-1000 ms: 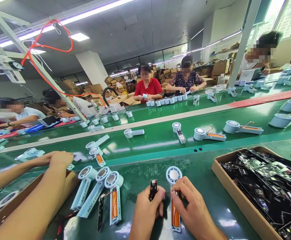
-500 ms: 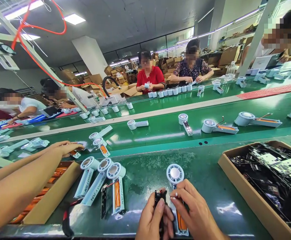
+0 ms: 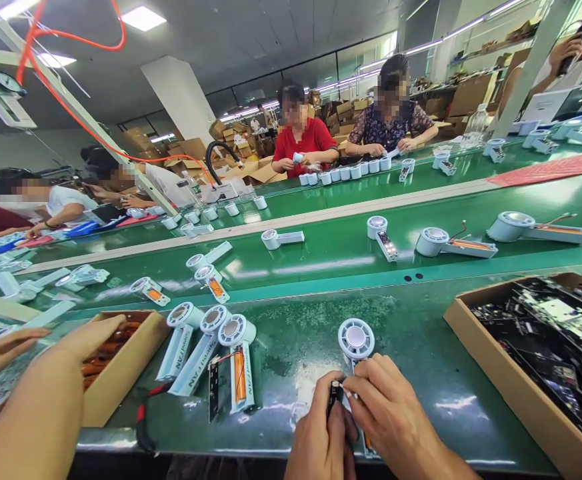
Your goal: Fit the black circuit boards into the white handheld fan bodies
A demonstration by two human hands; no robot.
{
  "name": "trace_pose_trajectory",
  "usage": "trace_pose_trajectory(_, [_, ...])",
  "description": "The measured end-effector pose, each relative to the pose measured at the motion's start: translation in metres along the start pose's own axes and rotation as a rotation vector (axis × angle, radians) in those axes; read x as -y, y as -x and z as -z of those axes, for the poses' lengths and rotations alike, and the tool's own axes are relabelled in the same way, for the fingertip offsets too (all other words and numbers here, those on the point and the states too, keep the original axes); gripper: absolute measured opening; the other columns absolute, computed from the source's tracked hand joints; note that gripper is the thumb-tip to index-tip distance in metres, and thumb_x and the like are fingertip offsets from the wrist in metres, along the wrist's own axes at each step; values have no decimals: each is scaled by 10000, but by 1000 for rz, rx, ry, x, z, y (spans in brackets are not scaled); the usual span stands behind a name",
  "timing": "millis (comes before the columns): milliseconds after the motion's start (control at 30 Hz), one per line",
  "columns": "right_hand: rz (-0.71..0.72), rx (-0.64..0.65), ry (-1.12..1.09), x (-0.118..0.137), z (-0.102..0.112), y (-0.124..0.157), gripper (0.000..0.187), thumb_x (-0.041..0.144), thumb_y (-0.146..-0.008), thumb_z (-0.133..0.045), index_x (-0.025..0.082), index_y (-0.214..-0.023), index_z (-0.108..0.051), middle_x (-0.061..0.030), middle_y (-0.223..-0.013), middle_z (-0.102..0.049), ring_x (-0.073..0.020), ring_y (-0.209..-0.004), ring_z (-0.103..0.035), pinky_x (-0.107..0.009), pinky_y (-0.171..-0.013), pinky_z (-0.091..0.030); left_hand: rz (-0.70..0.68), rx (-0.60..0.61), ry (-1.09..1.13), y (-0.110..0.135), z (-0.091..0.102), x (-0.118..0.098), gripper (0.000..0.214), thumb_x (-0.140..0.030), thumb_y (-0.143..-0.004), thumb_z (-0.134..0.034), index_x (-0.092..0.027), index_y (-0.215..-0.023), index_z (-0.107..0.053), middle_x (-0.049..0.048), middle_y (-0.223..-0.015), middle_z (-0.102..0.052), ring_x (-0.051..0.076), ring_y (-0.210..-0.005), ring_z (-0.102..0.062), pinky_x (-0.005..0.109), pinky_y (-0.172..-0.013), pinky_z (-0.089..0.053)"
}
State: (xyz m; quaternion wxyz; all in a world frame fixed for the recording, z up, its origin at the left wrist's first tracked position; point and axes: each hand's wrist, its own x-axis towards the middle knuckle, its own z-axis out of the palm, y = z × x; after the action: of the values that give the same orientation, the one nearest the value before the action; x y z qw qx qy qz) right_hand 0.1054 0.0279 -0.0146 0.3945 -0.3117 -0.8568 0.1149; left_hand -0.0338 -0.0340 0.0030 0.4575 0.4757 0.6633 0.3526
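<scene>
My left hand [image 3: 321, 427] is closed around a small black circuit board [image 3: 335, 393], held upright with its top end showing. Against that end, my right hand [image 3: 395, 413] pinches a small white plug [image 3: 349, 393]; whether it is seated in the board I cannot tell. Beneath both hands lies a light blue handheld fan [image 3: 356, 339], its round head showing and its handle mostly covered. To the left, several similar fans [image 3: 185, 313] lie side by side. The nearest one has an orange battery [image 3: 241, 377] in its handle and a black board [image 3: 213, 390] on a wire beside it.
A cardboard box of circuit boards [image 3: 475, 347] stands at right. Another person's arms [image 3: 45, 400] reach over a box of orange batteries [image 3: 125, 380] at left. A red-black cable [image 3: 141, 420] lies near the edge. Beyond runs a green conveyor [image 3: 321, 260] carrying fans.
My hands have come together, bringing the white plug to the board's end, and the board is more upright. The other person's hand left a fan on the belt and moved back over the battery box.
</scene>
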Motion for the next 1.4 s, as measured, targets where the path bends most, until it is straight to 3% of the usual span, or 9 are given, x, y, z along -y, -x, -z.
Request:
trace_pose_trajectory(267, [13,150,-1,-1,2,2,226,74,-996,-448,163,-888,-626,-52,-847,-602,-210,-777,-481,-363,-707,-356,-119,-86,-335,2,3,1,484,-366,-1001,-308,-177,-1369,-559,101,-739,-738,284,-715,-695,350,-696,-458])
trace_pose_trajectory(433, [-28,139,-31,2,6,-2,267,40,-978,-404,160,-870,-616,-61,-815,-569,-205,-747,-463,-337,-659,-344,-154,-19,-409,1,12,-4,482,-245,-961,-326,-200,-1384,-553,171,-1049,-775,348,-935,-727,386,-767,-483])
trace_pose_trajectory(567, [-57,99,-38,7,5,-3,267,56,-978,-407,169,-836,-603,-56,-804,-553,-194,-727,-453,-319,-631,-325,-126,105,-464,1,19,-6,516,-247,-955,-335,-186,-1434,-514,188,-1092,-763,370,-1021,-712,410,-826,-501])
trace_pose_trajectory(733, [-138,44,-94,6,1,-3,309,119,-1012,-401,181,-818,-634,-46,-772,-549,-183,-701,-484,-314,-627,-361,-76,61,-285,-2,12,-9,466,-335,-980,-340,-185,-1372,-542,93,-766,-724,256,-654,-694,312,-592,-490])
trace_pose_trajectory(867, [-266,2,-337,-4,12,-3,257,191,-1027,-444,219,-1007,-699,-52,-875,-599,-174,-798,-598,-283,-705,-478,90,95,122,-5,10,-10,467,-489,-969,-405,-233,-1346,-506,-13,-734,-625,84,-348,-467,195,-342,-288])
trace_pose_trajectory(1033, [-579,-37,-679,-15,31,-1,192,393,-943,-642,240,-1005,-740,-53,-931,-696,-190,-831,-669,-278,-734,-549,60,95,232,-11,12,3,606,-556,-932,-505,-163,-1393,-513,-27,-598,-610,77,-388,-442,196,-422,-341])
trace_pose_trajectory(1167, [-810,-67,-959,-13,37,-5,402,492,-824,-766,197,-1093,-722,-65,-876,-740,-199,-765,-693,-301,-704,-584,1,69,353,-17,11,13,668,-592,-877,-588,-156,-1382,-545,18,-743,-667,102,-473,-523,229,-467,-412])
trace_pose_trajectory(1300, [-835,-82,-1005,-10,34,-14,390,503,-797,-780,178,-1005,-725,-90,-932,-763,-221,-833,-713,-297,-723,-582,-35,41,376,-20,11,8,661,-575,-883,-602,-150,-1385,-537,11,-722,-671,99,-475,-520,230,-490,-426])
trace_pose_trajectory(1400, [-755,-24,-809,-9,28,-19,267,449,-871,-709,213,-997,-721,-47,-903,-769,-196,-812,-713,-269,-728,-554,-58,16,346,-20,12,-1,624,-547,-904,-593,-147,-1380,-538,-2,-664,-664,91,-463,-514,219,-506,-413])
